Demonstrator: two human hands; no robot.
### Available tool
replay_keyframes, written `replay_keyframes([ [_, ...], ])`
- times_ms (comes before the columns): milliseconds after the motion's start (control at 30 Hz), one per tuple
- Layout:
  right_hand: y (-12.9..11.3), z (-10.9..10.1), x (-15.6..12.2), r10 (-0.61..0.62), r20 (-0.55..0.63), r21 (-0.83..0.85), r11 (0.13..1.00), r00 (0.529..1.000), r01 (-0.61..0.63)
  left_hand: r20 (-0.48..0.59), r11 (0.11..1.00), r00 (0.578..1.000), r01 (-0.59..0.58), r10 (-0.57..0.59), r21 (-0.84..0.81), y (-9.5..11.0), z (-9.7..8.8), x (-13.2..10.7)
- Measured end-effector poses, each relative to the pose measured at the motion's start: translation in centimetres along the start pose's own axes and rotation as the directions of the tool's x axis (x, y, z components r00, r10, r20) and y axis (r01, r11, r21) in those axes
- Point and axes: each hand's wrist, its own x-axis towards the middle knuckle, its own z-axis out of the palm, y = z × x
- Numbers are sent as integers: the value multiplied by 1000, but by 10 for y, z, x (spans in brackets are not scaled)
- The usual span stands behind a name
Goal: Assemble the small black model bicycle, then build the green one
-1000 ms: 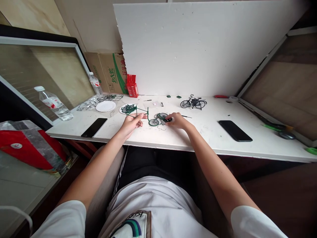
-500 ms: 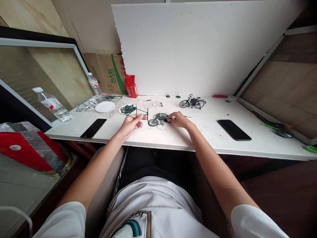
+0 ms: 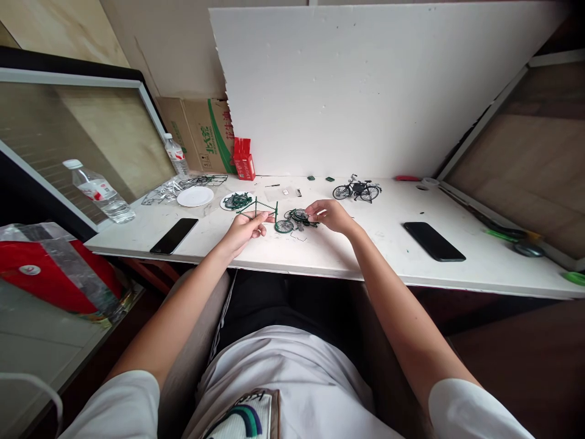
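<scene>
Pinched between the thumb and fingers of my left hand (image 3: pixel 250 233) is a small green model bicycle frame (image 3: pixel 256 204), raised above the white table. A little wheel with a green rim (image 3: pixel 284 226) shows just below the frame's right end. My right hand (image 3: pixel 333 214) hovers at the right edge of a heap of green and dark bicycle parts (image 3: pixel 301 217). Its fingers are bent but apart, and no part shows between them. Behind it stands an assembled black model bicycle (image 3: pixel 356 189). More green parts (image 3: pixel 237 201) lie on a white plate (image 3: pixel 223 203) beyond my left hand.
Two phones lie on the table, one at left (image 3: pixel 174 236) and one at right (image 3: pixel 433 241). Water bottles (image 3: pixel 98 192), a white lid (image 3: pixel 195 196), a red box (image 3: pixel 244 160) and a carton (image 3: pixel 201 134) stand or lie at left. A white board (image 3: pixel 384 85) rises behind.
My right hand has lifted slightly off the heap of parts, showing more of it. My left hand keeps the frame in nearly the same place. The view has shifted a little.
</scene>
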Motion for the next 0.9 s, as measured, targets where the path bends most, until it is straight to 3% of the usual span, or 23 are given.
replay_keyframes([
  [333,-52,15,-8,-70,-19,337,939,997,73,32,990,999,-47,43,130,4,12,-6],
  [500,-74,27,-16,-91,18,409,910,996,76,67,979,995,-85,74,185,9,20,-12],
  [900,-76,35,-17,-64,79,385,923,995,29,107,966,988,-129,108,222,3,17,-10],
])
